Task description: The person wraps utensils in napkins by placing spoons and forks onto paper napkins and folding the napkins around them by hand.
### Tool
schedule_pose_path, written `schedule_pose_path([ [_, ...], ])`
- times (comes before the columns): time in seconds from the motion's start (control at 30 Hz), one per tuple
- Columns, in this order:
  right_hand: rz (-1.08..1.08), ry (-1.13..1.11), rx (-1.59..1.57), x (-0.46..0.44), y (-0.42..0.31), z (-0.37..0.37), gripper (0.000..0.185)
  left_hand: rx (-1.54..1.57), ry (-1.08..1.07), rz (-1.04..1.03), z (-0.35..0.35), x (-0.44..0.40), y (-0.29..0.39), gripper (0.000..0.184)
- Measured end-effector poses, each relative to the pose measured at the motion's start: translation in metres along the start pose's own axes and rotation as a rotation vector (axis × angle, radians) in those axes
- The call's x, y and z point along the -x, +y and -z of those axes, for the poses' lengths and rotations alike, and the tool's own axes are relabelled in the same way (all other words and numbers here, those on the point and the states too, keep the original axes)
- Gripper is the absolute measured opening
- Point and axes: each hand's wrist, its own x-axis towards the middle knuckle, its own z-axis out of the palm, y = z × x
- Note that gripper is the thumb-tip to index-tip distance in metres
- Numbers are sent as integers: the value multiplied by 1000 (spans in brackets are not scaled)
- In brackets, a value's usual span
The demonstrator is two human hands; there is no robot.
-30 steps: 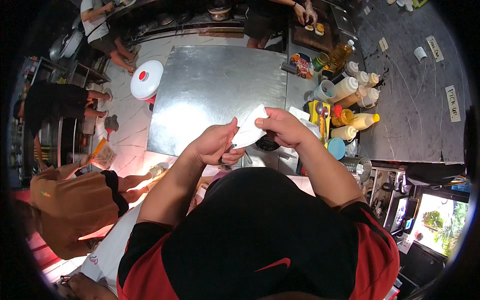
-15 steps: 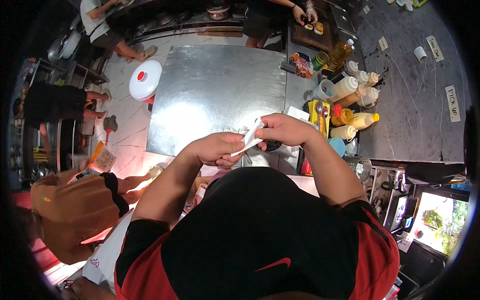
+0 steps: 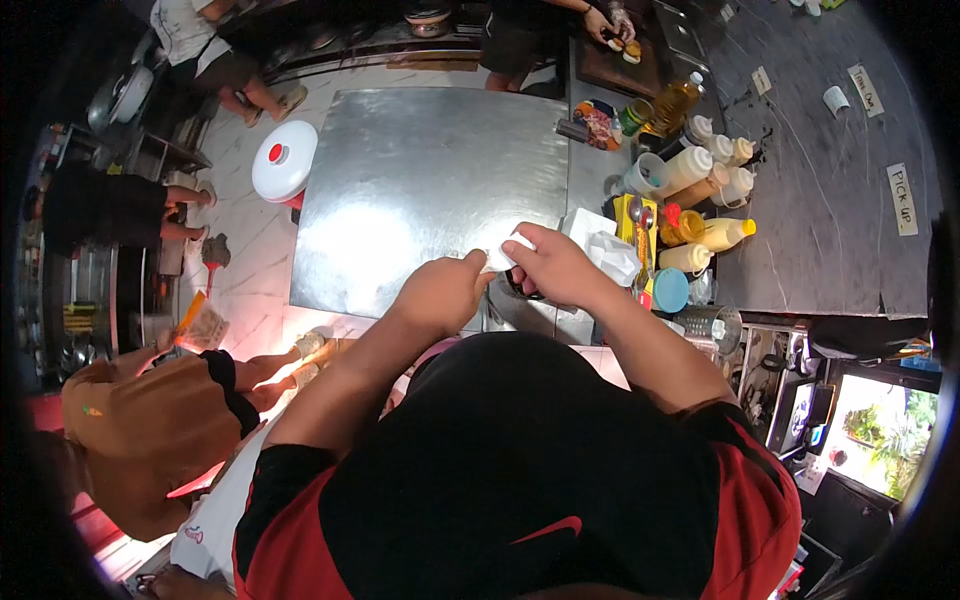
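Both my hands are closed on a white paper napkin [image 3: 497, 259], crumpled or folded small between my fingertips. My left hand [image 3: 442, 292] pinches its left end, thumb on top. On the other side my right hand [image 3: 553, 266] grips it with thumb and fingers. Whether anything is wrapped inside cannot be seen. A dark round object just under my right hand is mostly hidden. Close to the right of that hand stands a white tissue box [image 3: 588, 226] with tissue [image 3: 614, 258] sticking out.
A steel table [image 3: 430, 170] lies in front of me. Squeeze bottles [image 3: 688, 172], an oil bottle [image 3: 677, 103] and a yellow cutlery holder [image 3: 632, 225] stand on the right. A white lidded container [image 3: 285, 160] is at left. Co-workers stand left and at the back.
The napkin has gone from a long strip to a smaller bundle, more covered by my fingers. My right hand has tilted and lowered, and the tissue box shows more.
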Motion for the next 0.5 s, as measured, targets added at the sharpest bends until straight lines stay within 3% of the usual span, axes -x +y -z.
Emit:
schedule_pose_path([
  [0.03,-1,61,87,4,-3,-5,38,132,-72,74,2,-1,3,31],
  [0.07,196,160,279,-3,14,-10,36,264,-146,150,2,-2,4,31],
  [0.27,339,195,364,4,27,-38,32,1206,-570,330,-4,2,-33,30],
  [0.37,457,206,327,0,39,-49,32,1382,-730,300,-14,1,-59,29],
  [0.5,391,154,284,6,30,-53,35,1278,-674,288,-18,5,-64,29],
])
